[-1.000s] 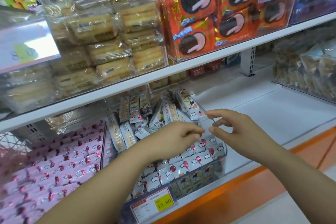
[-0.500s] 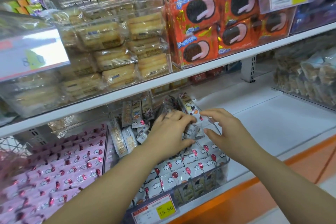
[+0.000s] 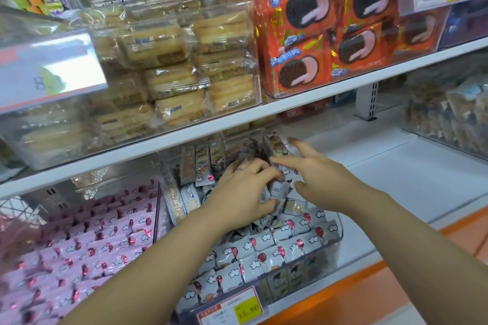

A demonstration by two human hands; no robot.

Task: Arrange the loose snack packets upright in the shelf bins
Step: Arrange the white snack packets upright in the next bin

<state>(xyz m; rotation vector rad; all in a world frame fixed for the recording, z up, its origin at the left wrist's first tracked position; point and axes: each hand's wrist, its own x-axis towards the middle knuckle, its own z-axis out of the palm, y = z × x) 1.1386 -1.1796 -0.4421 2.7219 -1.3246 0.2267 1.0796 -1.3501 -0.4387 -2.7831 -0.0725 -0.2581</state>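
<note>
A clear plastic bin on the lower shelf holds several grey snack packets with cloud and red balloon prints. Packets at the front stand upright in rows; those at the back lie jumbled. My left hand is inside the bin, fingers curled round a small bunch of grey packets. My right hand reaches in beside it with fingers spread and straight, touching packets near the bin's back right.
A bin of pink packets sits to the left. The shelf above carries clear bins of pale biscuits and orange cookie packs. A yellow price tag hangs on the bin front. White shelf surface lies to the right.
Both hands have moved from above the bin's middle deeper toward its back. My left hand has closed on a bunch of packets; my right hand has spread its fingers.
</note>
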